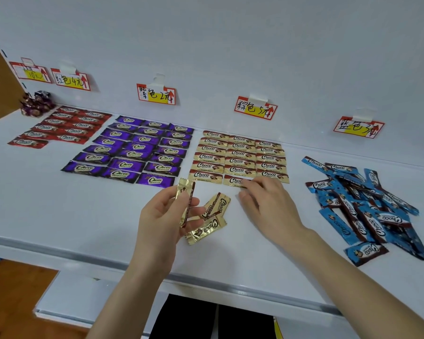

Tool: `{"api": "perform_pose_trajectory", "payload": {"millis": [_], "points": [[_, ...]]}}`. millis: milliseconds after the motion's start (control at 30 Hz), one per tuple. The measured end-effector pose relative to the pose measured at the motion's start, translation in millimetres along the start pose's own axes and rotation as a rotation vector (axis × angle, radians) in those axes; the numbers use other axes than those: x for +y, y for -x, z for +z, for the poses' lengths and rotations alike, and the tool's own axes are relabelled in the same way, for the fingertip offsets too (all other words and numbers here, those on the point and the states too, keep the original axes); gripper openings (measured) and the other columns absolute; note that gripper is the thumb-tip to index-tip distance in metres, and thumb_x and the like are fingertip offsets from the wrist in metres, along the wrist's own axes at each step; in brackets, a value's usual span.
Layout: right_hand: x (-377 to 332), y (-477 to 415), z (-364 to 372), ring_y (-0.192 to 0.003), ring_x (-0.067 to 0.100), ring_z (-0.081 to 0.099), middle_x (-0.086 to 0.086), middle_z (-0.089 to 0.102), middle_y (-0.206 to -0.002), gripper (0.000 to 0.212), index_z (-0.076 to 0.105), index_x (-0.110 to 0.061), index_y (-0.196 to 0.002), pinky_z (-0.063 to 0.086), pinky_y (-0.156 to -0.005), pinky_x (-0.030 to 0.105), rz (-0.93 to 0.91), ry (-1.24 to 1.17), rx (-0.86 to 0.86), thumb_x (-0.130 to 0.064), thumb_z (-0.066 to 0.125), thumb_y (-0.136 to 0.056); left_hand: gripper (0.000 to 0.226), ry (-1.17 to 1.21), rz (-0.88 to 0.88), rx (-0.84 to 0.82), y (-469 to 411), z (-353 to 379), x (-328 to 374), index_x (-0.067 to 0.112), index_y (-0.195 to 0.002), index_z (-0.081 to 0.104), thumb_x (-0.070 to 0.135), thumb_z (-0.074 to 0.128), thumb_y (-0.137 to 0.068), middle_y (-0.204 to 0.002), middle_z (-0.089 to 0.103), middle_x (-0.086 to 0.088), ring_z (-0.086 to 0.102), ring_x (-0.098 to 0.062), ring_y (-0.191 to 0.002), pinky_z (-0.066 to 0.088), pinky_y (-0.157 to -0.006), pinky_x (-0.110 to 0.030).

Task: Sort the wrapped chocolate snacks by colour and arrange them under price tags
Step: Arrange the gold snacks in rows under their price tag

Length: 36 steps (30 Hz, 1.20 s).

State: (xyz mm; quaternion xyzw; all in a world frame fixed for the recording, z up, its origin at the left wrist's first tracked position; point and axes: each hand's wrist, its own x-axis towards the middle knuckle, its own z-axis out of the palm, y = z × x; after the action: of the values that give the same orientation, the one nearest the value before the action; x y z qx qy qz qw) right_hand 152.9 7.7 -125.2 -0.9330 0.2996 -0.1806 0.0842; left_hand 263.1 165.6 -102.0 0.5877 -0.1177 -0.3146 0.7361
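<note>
My left hand [167, 211] grips a few gold foil-wrapped bars [206, 216], my flat right hand [267, 201] presses one into its row; the blue-wrapped heap [367, 209] beside it is unsorted.

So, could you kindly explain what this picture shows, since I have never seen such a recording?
There is no machine here: a camera worn on a person's head looks down at their two bare hands. On the white shelf, red snacks, purple snacks and gold rows lie sorted under price tags; a loose blue pile waits on the right. The left hand holds one gold snack, two loose gold snacks lie beside it, and the right hand touches the front of the gold rows.
</note>
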Motion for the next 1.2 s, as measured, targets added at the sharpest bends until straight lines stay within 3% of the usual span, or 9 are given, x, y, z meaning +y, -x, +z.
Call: {"api": "perform_pose_trajectory", "payload": {"millis": [533, 667, 767, 867, 933, 1033, 1100, 1200], "points": [[5.0, -0.2, 5.7, -0.105, 0.028, 0.049, 0.009, 0.059, -0.112, 0.027, 0.066, -0.012, -0.111, 0.041, -0.084, 0.035, -0.051, -0.035, 0.011, -0.024, 0.048, -0.095, 0.018, 0.020, -0.011, -0.016, 1.6, -0.6, 2.4, 0.013, -0.091, 0.066, 0.008, 0.049, -0.095, -0.072, 0.069, -0.006, 0.070, -0.015, -0.065, 0.054, -0.051, -0.023], [5.3, -0.3, 6.3, -0.112, 0.022, 0.046, 0.005, 0.056, -0.121, 0.032, 0.062, -0.013, -0.118, 0.036, -0.089, 0.030, -0.040, -0.055, -0.001, -0.026, 0.043, -0.097, 0.017, 0.017, -0.001, -0.075, 3.5, -0.9, 5.5, 0.010, -0.097, 0.065, 0.004, 0.049, -0.094, -0.074, 0.072, -0.007, 0.071, -0.018, -0.068, 0.055, -0.053, -0.023], [1.8, 1.6, -4.0, -0.111, 0.012, 0.047, -0.005, 0.056, -0.115, 0.029, 0.061, -0.014, -0.116, 0.031, -0.086, 0.015, 0.063, -0.289, 0.044, -0.026, 0.042, -0.097, 0.009, -0.033, 0.038, -0.131, 5.5, -3.1, 7.1, 0.006, -0.098, 0.061, 0.008, 0.055, -0.091, -0.078, 0.074, -0.008, 0.072, -0.019, -0.071, 0.054, -0.054, -0.021], [-14.3, 4.1, -26.3, -0.088, -0.001, 0.057, -0.020, 0.062, -0.088, 0.013, 0.061, -0.029, -0.091, 0.043, -0.072, 0.010, 0.142, -0.658, 0.051, -0.028, 0.049, -0.093, 0.009, -0.070, 0.040, -0.189, 7.9, -1.4, 9.0, 0.004, -0.095, 0.061, 0.009, 0.060, -0.087, -0.078, 0.074, -0.010, 0.072, -0.022, -0.072, 0.055, -0.055, -0.022], [-29.0, 6.5, -40.9, -0.070, 0.001, 0.062, -0.011, 0.068, -0.074, 0.011, 0.063, -0.028, -0.087, 0.045, -0.059, 0.009, 0.131, -0.886, -0.038, -0.028, 0.053, -0.090, 0.005, -0.079, 0.046, -0.230, 10.0, 3.8, 8.7, 0.009, -0.087, 0.066, 0.006, 0.061, -0.085, -0.075, 0.073, -0.012, 0.071, -0.021, -0.067, 0.056, -0.056, -0.024], [-41.5, 12.6, -54.9, -0.049, 0.005, 0.056, -0.004, 0.062, -0.056, 0.020, 0.066, -0.026, -0.070, 0.043, -0.047, 0.013, 0.063, -0.985, -0.150, -0.027, 0.057, -0.088, 0.017, -0.121, 0.099, -0.258, 13.8, 13.0, 7.5, 0.020, -0.074, 0.073, 0.008, 0.064, -0.082, -0.069, 0.071, -0.010, 0.068, -0.016, -0.060, 0.056, -0.058, -0.024], [-41.2, 16.3, -60.0, -0.047, 0.006, 0.055, -0.002, 0.062, -0.054, 0.026, 0.066, -0.024, -0.064, 0.045, -0.047, 0.016, 0.046, -1.008, -0.164, -0.025, 0.057, -0.088, 0.010, -0.074, 0.097, -0.255, 16.4, 17.2, 9.4, 0.019, -0.075, 0.074, 0.020, 0.065, -0.077, -0.071, 0.072, -0.009, 0.068, -0.016, -0.062, 0.057, -0.060, -0.024], [-34.1, 22.0, -64.2, -0.057, 0.007, 0.062, -0.001, 0.067, -0.065, 0.018, 0.069, -0.016, -0.073, 0.050, -0.055, 0.017, 0.039, -1.080, -0.114, -0.023, 0.058, -0.085, 0.019, 0.060, 0.023, -0.236, 16.1, 19.0, 12.3, 0.012, -0.083, 0.072, 0.025, 0.059, -0.081, -0.079, 0.073, -0.010, 0.071, -0.018, -0.071, 0.057, -0.060, -0.023]]}}
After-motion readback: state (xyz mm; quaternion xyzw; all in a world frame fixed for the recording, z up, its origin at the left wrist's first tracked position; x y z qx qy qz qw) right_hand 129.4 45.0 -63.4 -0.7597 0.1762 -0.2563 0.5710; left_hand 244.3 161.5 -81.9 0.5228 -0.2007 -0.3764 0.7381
